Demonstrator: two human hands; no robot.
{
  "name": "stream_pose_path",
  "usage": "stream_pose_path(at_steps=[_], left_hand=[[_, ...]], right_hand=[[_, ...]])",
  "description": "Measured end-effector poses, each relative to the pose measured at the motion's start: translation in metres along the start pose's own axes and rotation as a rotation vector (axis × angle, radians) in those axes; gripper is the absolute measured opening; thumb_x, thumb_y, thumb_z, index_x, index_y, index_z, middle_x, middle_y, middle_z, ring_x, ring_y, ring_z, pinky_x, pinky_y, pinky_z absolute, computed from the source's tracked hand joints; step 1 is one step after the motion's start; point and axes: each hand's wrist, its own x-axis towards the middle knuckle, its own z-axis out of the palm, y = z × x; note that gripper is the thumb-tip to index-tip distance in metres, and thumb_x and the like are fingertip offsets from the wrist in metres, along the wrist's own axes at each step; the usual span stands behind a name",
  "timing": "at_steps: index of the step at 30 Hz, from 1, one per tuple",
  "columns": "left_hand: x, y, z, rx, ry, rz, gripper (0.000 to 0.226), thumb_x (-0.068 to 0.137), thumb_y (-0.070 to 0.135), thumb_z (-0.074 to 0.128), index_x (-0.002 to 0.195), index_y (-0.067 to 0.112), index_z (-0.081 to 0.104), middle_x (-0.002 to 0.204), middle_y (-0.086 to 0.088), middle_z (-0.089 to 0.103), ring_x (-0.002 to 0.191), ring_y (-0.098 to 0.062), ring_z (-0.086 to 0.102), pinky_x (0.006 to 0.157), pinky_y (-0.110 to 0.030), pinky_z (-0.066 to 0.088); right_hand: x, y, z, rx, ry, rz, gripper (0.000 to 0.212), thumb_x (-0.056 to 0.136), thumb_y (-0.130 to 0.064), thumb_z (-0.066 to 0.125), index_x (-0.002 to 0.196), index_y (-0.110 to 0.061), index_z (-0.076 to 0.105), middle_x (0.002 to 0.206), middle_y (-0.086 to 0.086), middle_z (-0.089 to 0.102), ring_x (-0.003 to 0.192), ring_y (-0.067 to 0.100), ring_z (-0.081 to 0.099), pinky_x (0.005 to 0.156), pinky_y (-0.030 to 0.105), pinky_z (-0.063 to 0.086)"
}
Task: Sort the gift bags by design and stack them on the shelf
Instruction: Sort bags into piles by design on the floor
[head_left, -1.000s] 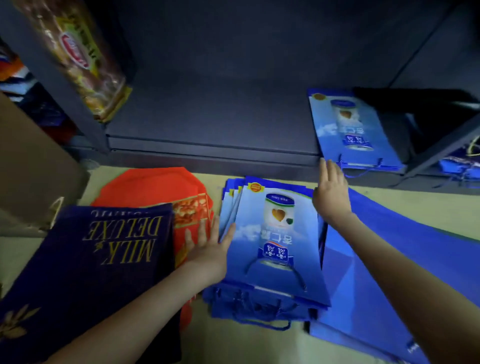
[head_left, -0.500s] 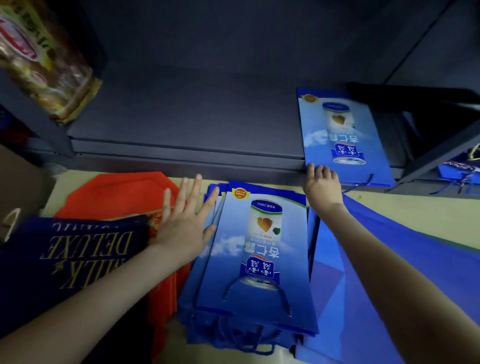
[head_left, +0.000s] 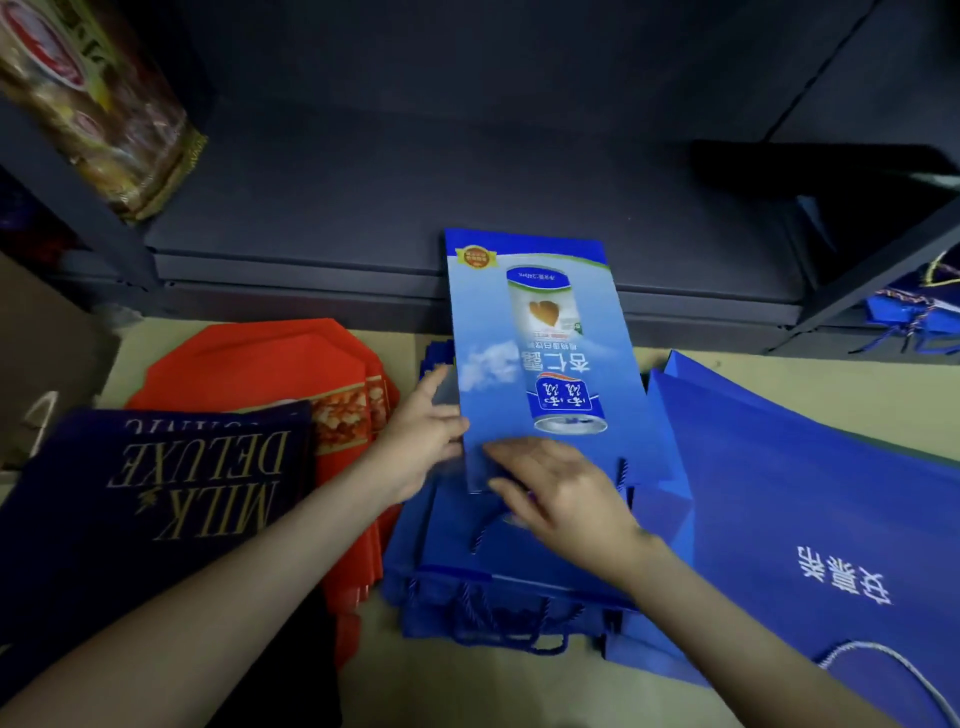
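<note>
From the head camera you have one can-print bag (head_left: 545, 353) in hand. It is blue, with a drinks can and upside-down characters on its face. It sits above the stack of blue bags (head_left: 493, 577) on the floor (head_left: 519, 691), and its far end overlaps the front lip of the dark shelf (head_left: 415, 208). You cannot tell whether it touches that lip.

The stack below holds several bags, but their edges and rope handles run together, so no sure count is possible. To its left lie the red bags (head_left: 249, 364), at least three judging by their stepped edges. One navy bag (head_left: 156, 493) reading MILK DELUXE partly covers them. To the right lie the large blue bags (head_left: 805, 483) with white characters, at least two layers, cut off by the picture's edge.

Your left hand (head_left: 421, 441) grips the can-print bag's left edge, with the thumb on the face and the fingers behind. Your right hand (head_left: 561, 499) lies across the bag's near end, fingers nearly straight and a little spread. Whether its thumb hooks underneath is hidden. Both hands are blurred.

One snack packet (head_left: 88, 93) stands at the upper left, cropped at the top. A cardboard box (head_left: 41, 364) is cut off at the left. More corded blue bags (head_left: 914, 312) sit at the far right, too dark and cropped to count.
</note>
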Motion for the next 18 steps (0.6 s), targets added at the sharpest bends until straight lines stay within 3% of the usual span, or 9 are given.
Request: stream_pose_path(at_steps=[3, 5, 8, 11, 15, 16, 18], left_hand=[[-0.009, -0.009, -0.029, 0.094, 0.046, -0.016, 0.071, 0.091, -0.016, 0.041, 0.148, 0.024, 0.027, 0.095, -0.009, 0.066, 0.084, -0.023, 0.061, 0.076, -0.037, 0.046], [-0.017, -0.016, -0.042, 0.189, 0.050, -0.050, 0.069, 0.091, -0.017, 0.039, 0.146, 0.024, 0.031, 0.094, -0.009, 0.066, 0.083, -0.022, 0.062, 0.075, -0.037, 0.046], [-0.021, -0.031, -0.054, 0.364, -0.002, -0.113, 0.074, 0.090, -0.015, 0.038, 0.137, 0.042, 0.028, 0.098, -0.014, 0.066, 0.085, -0.027, 0.060, 0.072, -0.037, 0.045], [-0.011, -0.048, -0.060, 0.546, -0.003, -0.149, 0.076, 0.089, -0.008, 0.038, 0.149, 0.035, 0.021, 0.099, -0.021, 0.064, 0.079, -0.026, 0.055, 0.067, -0.036, 0.040], [-0.007, -0.054, -0.058, 0.646, -0.004, -0.216, 0.074, 0.089, -0.006, 0.039, 0.150, 0.031, 0.019, 0.071, -0.008, 0.052, 0.065, -0.022, 0.047, 0.062, -0.034, 0.037], [-0.007, -0.054, -0.058, 0.667, -0.026, -0.224, 0.075, 0.089, -0.005, 0.039, 0.150, 0.033, 0.019, 0.076, -0.012, 0.058, 0.068, -0.023, 0.049, 0.063, -0.033, 0.039], [-0.010, -0.055, -0.055, 0.697, -0.071, -0.211, 0.077, 0.088, -0.005, 0.039, 0.151, 0.033, 0.016, 0.111, -0.022, 0.063, 0.076, -0.025, 0.056, 0.064, -0.032, 0.041]], right_hand=[[-0.007, 0.020, -0.008, 0.086, -0.046, 0.369, 0.048, 0.095, -0.041, 0.045, 0.133, -0.012, 0.051, 0.132, 0.006, 0.056, 0.121, 0.024, 0.049, 0.104, 0.031, 0.034], [-0.018, 0.038, -0.005, 0.064, -0.127, 0.672, 0.063, 0.093, -0.040, 0.054, 0.146, -0.013, 0.033, 0.149, 0.008, 0.037, 0.136, 0.026, 0.032, 0.112, 0.037, 0.026], [-0.038, 0.044, 0.006, 0.301, -0.304, 0.973, 0.083, 0.089, -0.044, 0.059, 0.152, -0.020, 0.011, 0.155, 0.007, 0.023, 0.141, 0.026, 0.025, 0.112, 0.040, 0.026], [-0.051, 0.040, 0.016, 0.572, -0.304, 1.152, 0.084, 0.090, -0.040, 0.060, 0.152, -0.019, 0.008, 0.153, 0.003, 0.029, 0.137, 0.021, 0.033, 0.107, 0.032, 0.031], [-0.060, 0.039, 0.022, 0.563, -0.314, 1.172, 0.078, 0.088, -0.033, 0.065, 0.148, -0.016, 0.018, 0.150, 0.005, 0.032, 0.134, 0.023, 0.034, 0.109, 0.042, 0.033], [-0.062, 0.038, 0.021, 0.524, -0.339, 1.169, 0.079, 0.087, -0.031, 0.066, 0.148, -0.016, 0.018, 0.151, 0.005, 0.029, 0.136, 0.025, 0.030, 0.111, 0.042, 0.030], [-0.068, 0.040, 0.017, 0.458, -0.366, 1.199, 0.086, 0.084, -0.029, 0.068, 0.150, -0.021, 0.014, 0.154, 0.002, 0.019, 0.141, 0.026, 0.019, 0.113, 0.043, 0.025]])
